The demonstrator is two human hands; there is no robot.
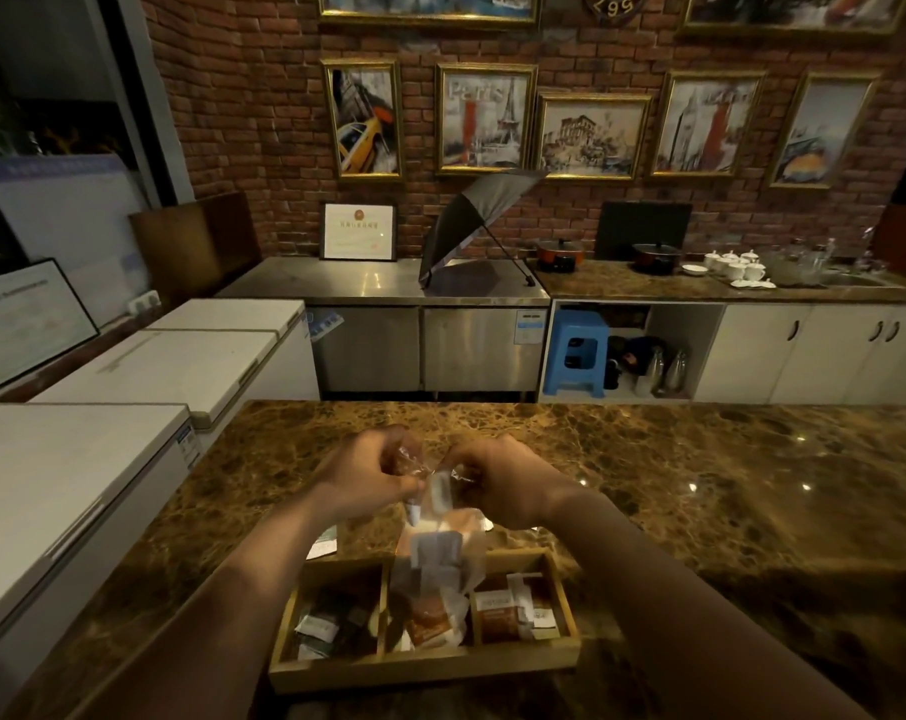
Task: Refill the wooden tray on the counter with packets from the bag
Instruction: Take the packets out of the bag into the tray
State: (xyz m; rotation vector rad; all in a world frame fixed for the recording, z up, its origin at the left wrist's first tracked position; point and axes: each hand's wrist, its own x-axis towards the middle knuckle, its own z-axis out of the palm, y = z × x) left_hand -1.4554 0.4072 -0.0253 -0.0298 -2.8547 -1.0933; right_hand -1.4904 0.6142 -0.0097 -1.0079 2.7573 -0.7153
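Note:
A clear plastic bag (435,543) of packets hangs above the wooden tray (425,667), which sits on the marble counter near its front edge. My left hand (362,472) and my right hand (497,478) each pinch the bag's top edge, held apart over the tray. Orange and white packets show through the bag. The tray has three compartments: dark and white packets (331,623) lie in the left one, orange packets (433,623) in the middle, brown and white ones (516,610) in the right. The bag's lower part rests in the middle compartment.
A loose packet (323,543) lies on the counter (700,485) just beyond the tray's left corner. White chest freezers (77,459) stand to the left. A steel counter with an umbrella (471,226) and a back counter with pots and cups lie beyond.

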